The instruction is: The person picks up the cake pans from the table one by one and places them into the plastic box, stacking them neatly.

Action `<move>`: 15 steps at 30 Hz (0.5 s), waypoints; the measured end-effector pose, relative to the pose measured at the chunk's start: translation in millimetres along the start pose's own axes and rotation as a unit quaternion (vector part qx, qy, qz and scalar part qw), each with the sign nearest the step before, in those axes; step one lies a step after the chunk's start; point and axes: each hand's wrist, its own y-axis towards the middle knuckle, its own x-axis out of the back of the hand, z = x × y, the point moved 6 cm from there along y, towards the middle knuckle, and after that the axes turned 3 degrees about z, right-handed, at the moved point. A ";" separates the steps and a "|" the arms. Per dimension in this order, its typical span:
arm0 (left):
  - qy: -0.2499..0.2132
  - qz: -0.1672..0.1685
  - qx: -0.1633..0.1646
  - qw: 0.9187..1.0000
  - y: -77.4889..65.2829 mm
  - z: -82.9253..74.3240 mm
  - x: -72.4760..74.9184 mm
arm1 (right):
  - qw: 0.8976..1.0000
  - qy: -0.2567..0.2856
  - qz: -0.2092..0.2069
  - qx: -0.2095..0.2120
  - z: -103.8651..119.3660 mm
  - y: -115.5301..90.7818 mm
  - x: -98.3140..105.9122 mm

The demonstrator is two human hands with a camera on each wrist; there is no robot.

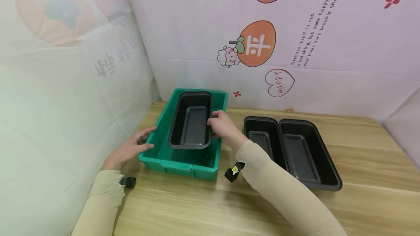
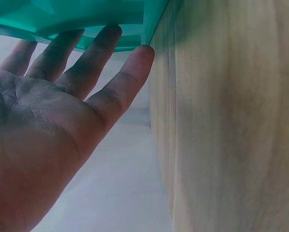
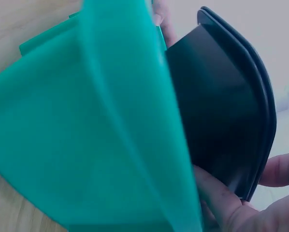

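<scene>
A black loaf pan (image 1: 195,123) is tilted over the green plastic bin (image 1: 178,167), partly inside its walls. My right hand (image 1: 226,128) grips the pan by its right rim, with the thumb on the rim and fingers against its outer wall. In the right wrist view, the pan (image 3: 222,106) shows behind the bin's green wall (image 3: 52,125). My left hand (image 1: 131,150) is at the bin's left side, its thumb over the rim. In the left wrist view, this hand (image 2: 62,106) has its fingers extended, their tips at the green bin (image 2: 101,14).
Two more black loaf pans stand side by side on the wooden table (image 1: 367,156): a left pan (image 1: 262,137), partly behind my right forearm, and a right pan (image 1: 303,156). A printed cloth wall (image 1: 193,39) rises behind the bin, and a white cloth (image 1: 65,112) hangs at the left.
</scene>
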 end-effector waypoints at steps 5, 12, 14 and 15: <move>0.000 0.001 -0.001 1.000 -1.3 0.6 -0.7 | 1.000 -0.004 0.026 -0.013 -0.1 7.6 -12.2; -0.007 0.004 -0.003 1.000 -1.2 2.3 -0.8 | 0.999 0.001 0.045 -0.007 -0.1 17.0 -19.0; -0.008 0.005 -0.004 1.000 -0.8 1.8 -0.2 | 0.999 -0.004 0.044 -0.011 -0.9 19.1 -19.5; -0.009 0.005 -0.005 1.000 -0.6 1.3 0.1 | 0.999 -0.008 0.044 -0.014 -1.4 19.9 -20.0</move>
